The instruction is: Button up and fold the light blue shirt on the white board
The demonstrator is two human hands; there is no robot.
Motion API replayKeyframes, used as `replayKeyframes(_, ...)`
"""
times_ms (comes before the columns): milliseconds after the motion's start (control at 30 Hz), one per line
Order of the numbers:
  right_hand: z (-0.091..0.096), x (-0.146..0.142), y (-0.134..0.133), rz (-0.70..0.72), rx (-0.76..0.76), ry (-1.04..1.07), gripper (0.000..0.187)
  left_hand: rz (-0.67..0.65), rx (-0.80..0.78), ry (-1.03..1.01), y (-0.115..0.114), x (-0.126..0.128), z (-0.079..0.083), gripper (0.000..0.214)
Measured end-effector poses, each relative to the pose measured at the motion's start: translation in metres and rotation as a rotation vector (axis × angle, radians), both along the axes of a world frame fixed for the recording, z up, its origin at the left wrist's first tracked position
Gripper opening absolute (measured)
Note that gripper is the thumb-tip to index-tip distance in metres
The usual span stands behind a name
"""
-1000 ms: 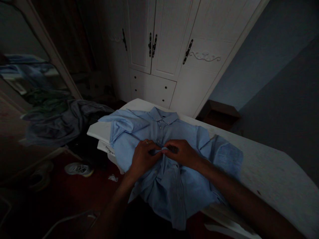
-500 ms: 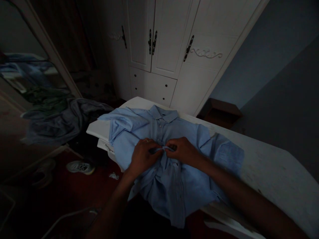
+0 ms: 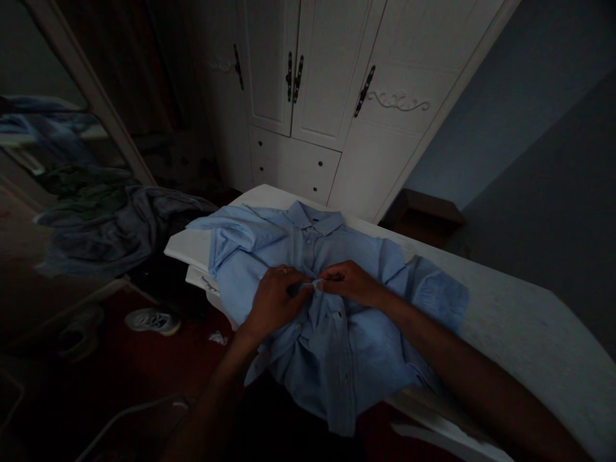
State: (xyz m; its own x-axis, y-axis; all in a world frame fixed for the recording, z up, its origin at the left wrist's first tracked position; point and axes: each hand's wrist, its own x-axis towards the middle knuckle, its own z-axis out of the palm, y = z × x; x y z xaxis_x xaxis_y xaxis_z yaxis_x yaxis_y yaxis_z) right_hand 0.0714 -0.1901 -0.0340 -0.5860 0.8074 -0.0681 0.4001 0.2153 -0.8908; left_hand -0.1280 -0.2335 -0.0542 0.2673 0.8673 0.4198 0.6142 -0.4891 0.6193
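Observation:
A light blue button-up shirt [image 3: 370, 256] lies face up on a white table [image 3: 510, 321], its collar toward the far edge and its lower front hanging over the near edge. My left hand [image 3: 280, 296] pinches the shirt's front opening around mid-chest. Right beside it, my right hand [image 3: 349, 282] pinches the same strip of fabric, the fingertips of both hands nearly touching. The upper placket is closed; below my hands the front edges lie apart and bunched. Whether a button sits between my fingers is too dark and small to tell.
Behind the table stands a white wardrobe [image 3: 308, 83] with dark handles. Dark and green clothes [image 3: 110, 218] are piled at the left, near a mirror [image 3: 43, 77]. A shoe [image 3: 151, 321] and a pale cord [image 3: 129, 410] lie on the red floor. A brown box-like piece [image 3: 426, 212] stands at the right.
Both hands stay at the same spot on the shirt's front. My right fingers have shifted slightly and sit a little higher over the fabric. The view has moved slightly.

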Motion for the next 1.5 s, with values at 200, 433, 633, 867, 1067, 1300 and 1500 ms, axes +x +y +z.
replayKeyframes(200,-0.007,0.000,-0.001,-0.031,0.026,0.043,0.030,0.041,-0.014,-0.022,0.001,0.003,-0.002,0.018)
replayKeyframes(433,-0.009,-0.002,-0.006,-0.012,0.090,0.065,0.030,0.026,-0.036,-0.002,0.003,0.001,-0.003,0.013)
replayKeyframes(633,-0.013,-0.003,-0.009,0.025,0.622,0.030,0.021,0.106,-0.063,0.063,0.001,0.003,-0.004,0.014)
replayKeyframes(867,-0.017,0.000,-0.005,0.145,0.835,-0.010,0.020,0.127,-0.077,0.099,0.000,0.005,0.000,0.015)
replayKeyframes(1067,-0.013,-0.001,-0.006,0.089,0.793,-0.108,0.021,0.143,-0.072,0.087,0.000,0.006,-0.002,0.014)
replayKeyframes(1300,-0.016,0.002,-0.005,0.150,0.797,-0.119,0.026,0.118,-0.037,0.065,-0.001,0.002,-0.006,0.015)
replayKeyframes(1500,-0.013,0.001,-0.004,0.103,0.511,-0.109,0.022,0.010,-0.003,0.020,-0.001,-0.003,-0.008,0.015)
